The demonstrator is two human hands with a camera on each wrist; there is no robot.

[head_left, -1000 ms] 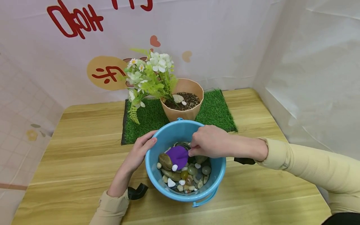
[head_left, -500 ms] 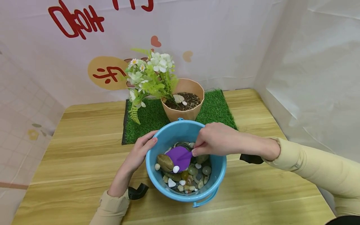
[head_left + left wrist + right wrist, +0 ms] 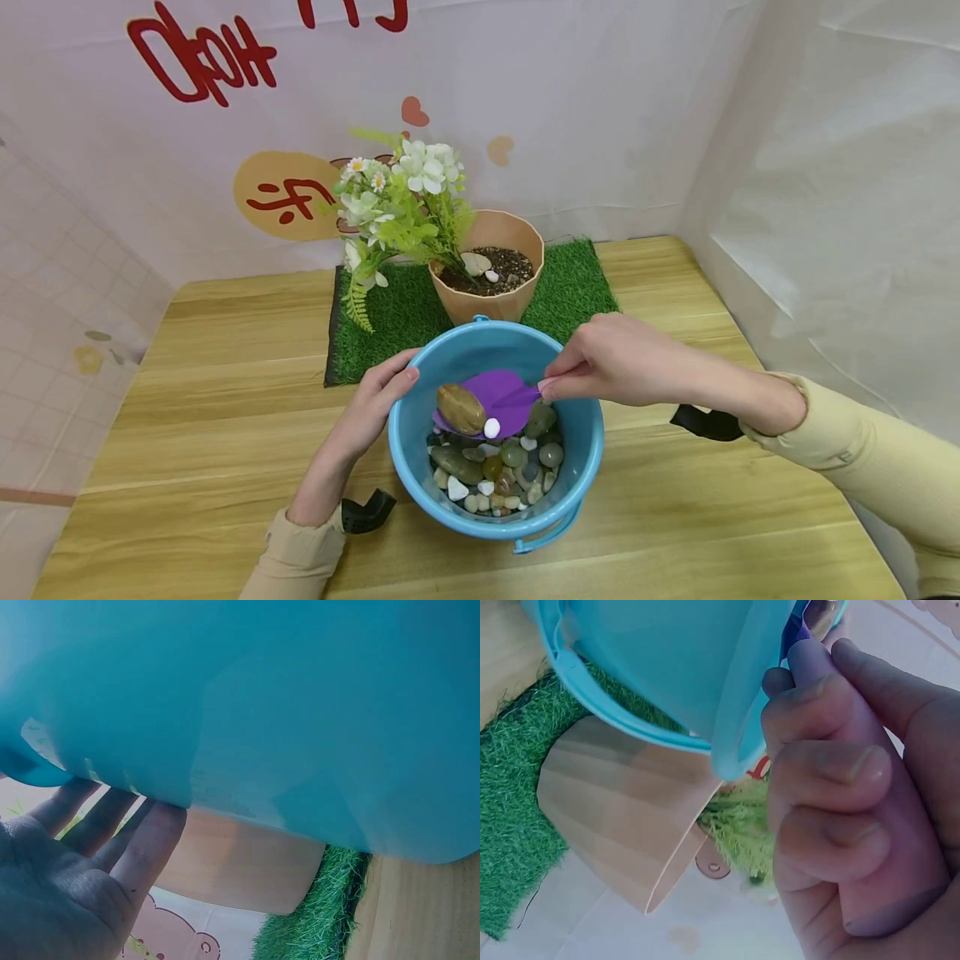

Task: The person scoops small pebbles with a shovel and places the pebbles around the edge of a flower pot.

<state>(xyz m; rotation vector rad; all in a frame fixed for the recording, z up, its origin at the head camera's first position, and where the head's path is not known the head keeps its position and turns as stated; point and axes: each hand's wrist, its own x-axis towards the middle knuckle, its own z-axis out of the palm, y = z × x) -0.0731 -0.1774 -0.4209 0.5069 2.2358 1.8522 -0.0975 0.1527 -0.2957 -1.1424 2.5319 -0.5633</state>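
My right hand (image 3: 626, 360) grips a small shovel (image 3: 512, 402) with a purple blade. Its pink handle (image 3: 885, 877) lies across the palm in the right wrist view, fingers curled round it. On the blade, inside the blue bucket (image 3: 465, 346), rest a large brown stone (image 3: 461, 409) and a small white pebble (image 3: 491, 428). The bucket's left rim is held by my left hand (image 3: 372, 406), thumb over the edge. From the left wrist view, the fingers (image 3: 154, 844) touch the outer wall. Many mixed stones (image 3: 457, 463) cover the bucket's bottom.
Behind the bucket a peach flowerpot (image 3: 487, 307) with soil, several stones and white flowers (image 3: 423, 167) stands on a green turf mat (image 3: 577, 283). The bucket's handle (image 3: 551, 535) hangs at its front right. All of it is on a wooden table (image 3: 225, 400).
The shovel has risen off the stones and shifted right, now carrying the brown stone and white pebble. My right hand moved right and slightly up. The left hand stays on the rim.
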